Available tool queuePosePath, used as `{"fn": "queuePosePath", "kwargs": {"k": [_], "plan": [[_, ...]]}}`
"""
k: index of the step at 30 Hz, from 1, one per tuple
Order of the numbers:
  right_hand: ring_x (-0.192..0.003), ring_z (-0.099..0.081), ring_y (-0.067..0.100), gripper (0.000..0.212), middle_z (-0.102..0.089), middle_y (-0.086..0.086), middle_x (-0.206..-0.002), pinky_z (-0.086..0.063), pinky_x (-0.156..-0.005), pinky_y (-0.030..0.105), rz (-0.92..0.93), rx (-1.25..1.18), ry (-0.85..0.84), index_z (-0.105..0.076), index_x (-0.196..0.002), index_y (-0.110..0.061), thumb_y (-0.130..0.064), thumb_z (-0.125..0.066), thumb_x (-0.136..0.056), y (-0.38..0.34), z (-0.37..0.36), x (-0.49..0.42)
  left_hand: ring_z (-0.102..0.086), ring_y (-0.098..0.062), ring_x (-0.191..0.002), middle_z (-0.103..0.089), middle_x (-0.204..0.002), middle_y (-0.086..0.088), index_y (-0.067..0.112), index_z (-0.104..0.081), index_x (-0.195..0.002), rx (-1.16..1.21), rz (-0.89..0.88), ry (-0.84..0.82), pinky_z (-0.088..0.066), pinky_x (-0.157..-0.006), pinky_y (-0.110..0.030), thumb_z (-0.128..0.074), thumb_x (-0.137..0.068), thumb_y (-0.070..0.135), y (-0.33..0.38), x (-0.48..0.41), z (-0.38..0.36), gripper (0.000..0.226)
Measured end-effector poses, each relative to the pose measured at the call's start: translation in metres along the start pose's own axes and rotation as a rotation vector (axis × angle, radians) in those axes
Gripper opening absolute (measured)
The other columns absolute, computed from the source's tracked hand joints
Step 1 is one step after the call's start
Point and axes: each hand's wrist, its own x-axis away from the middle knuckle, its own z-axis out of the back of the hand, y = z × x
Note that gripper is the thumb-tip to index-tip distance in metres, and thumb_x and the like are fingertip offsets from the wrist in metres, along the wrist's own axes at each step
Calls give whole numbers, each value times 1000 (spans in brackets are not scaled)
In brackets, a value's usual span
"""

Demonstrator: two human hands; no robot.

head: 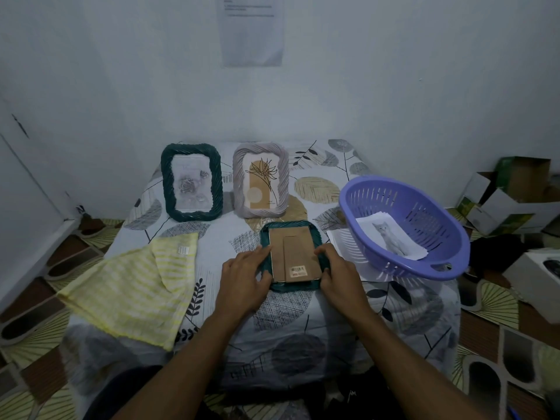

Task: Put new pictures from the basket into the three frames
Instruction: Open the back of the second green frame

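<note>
A teal frame (pixel 294 256) lies face down mid-worktop, cardboard back (pixel 295 258) up; the left hand (pixel 245 278) and right hand (pixel 341 275) pinch its side edges; right, a purple basket (pixel 424 268) holds a cat picture (pixel 391 237).

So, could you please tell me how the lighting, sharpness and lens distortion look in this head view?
Head view: dim, with a cool bluish cast and no hard shadows; wide-angle bending curves the table edges and floor outward; the paper on the wall is too soft to read; the cat picture in the basket and the face-down frame under both hands stay fairly sharp; no strong glare on the two upright frames.
</note>
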Motion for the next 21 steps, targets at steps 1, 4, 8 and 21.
{"fn": "queuePosePath", "kwargs": {"k": [1,4,8,21], "plan": [[-74,-55,25,45,-62,7,-91,-41,-58,35,-4,-10,-1,-51,-113,-20,9,-43,-80,0,0,0,-48,-16,-124,-54,-138,0,28,-47,-139,3,-2,5,-30,-104,-36,-45,-78,33,0,0,0,62],[-88,-58,24,35,-63,8,-102,-43,-67,33,-29,-50,-9,-50,-112,-18,3,-47,-85,1,4,-2,-46,-17,-124,-54,-138,-1,25,-46,-139,12,1,-7,-29,-104,-37,-43,-81,34,2,1,0,59],[-98,-57,21,18,-63,6,-110,-43,-76,29,-65,-68,0,-53,-111,-16,-12,-48,-94,-2,9,-15,-47,-19,-117,-57,-128,0,21,-49,-131,10,40,37,-30,-95,-34,-41,-88,48,11,-4,3,52],[-114,-60,24,33,-66,11,-121,-45,-95,28,-166,-114,27,-59,-121,-6,3,-41,-95,9,9,-46,-37,-24,-133,-42,-142,-8,11,-45,-131,-175,143,18,-12,-117,-46,-46,-73,69,58,-36,-31,82]]}}
